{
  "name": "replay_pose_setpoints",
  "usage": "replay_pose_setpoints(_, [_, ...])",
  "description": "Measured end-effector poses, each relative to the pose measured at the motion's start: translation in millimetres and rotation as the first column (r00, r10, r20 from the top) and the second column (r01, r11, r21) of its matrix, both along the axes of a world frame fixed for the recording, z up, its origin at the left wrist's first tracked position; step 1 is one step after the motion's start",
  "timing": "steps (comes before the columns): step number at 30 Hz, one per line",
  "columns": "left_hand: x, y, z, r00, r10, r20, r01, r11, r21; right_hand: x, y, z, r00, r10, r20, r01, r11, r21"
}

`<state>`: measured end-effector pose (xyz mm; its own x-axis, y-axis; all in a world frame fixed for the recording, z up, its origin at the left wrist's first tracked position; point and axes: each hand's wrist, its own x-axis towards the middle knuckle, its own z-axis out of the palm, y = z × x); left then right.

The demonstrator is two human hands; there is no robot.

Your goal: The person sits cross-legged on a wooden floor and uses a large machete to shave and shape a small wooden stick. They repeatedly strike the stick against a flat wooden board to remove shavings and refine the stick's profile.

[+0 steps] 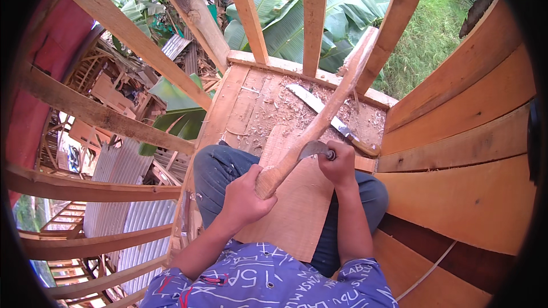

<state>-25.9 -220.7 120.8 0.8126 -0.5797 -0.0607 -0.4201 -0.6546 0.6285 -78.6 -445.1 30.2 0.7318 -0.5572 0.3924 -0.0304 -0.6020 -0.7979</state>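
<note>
My left hand (246, 197) is closed round the near end of a long, slightly bent piece of wood (322, 118), which slants up and away to the right. In my right hand (338, 162) is a curved knife (313, 148). Its hooked blade lies against the right side of the wood, a short way beyond my left hand. Under both hands a flat wooden board (302, 211) rests across my lap between my knees. Fingers of the right hand partly hide the knife's handle.
A large knife (311, 100) with a wooden handle lies on the plank floor (242, 100) among scattered shavings (279, 100). Upright wooden slats (315, 17) stand ahead and to the left. Close on my right is a plank wall (468, 194). Beyond the slats are banana leaves (279, 5).
</note>
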Motion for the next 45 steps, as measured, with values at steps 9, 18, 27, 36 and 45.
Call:
replay_pose_setpoints(9, [-19.0,-0.4,-0.1,0.994,0.017,-0.104,-0.011,0.998,0.062,-5.3,-13.7,-0.6,0.949,-0.187,-0.255,0.177,0.982,-0.059])
replay_pose_setpoints(18, [-17.9,8.6,4.3,0.947,0.019,-0.321,-0.007,0.999,0.038,-4.2,-18.2,0.9,0.929,-0.284,-0.238,0.272,0.959,-0.083])
replay_pose_setpoints(27, [-10.1,18.1,3.8,0.9,0.022,-0.436,-0.04,0.999,-0.033,-5.5,-24.1,-5.3,0.911,-0.314,-0.266,0.296,0.949,-0.106])
replay_pose_setpoints(36, [23.8,82.9,19.0,0.946,0.323,-0.022,-0.323,0.946,0.009,-9.7,-49.8,-29.1,0.938,-0.303,-0.166,0.332,0.925,0.187])
replay_pose_setpoints(45, [63.9,204.4,-13.7,0.844,0.49,0.219,-0.536,0.753,0.381,-8.7,-59.8,-55.8,0.934,-0.255,-0.252,0.295,0.946,0.136])
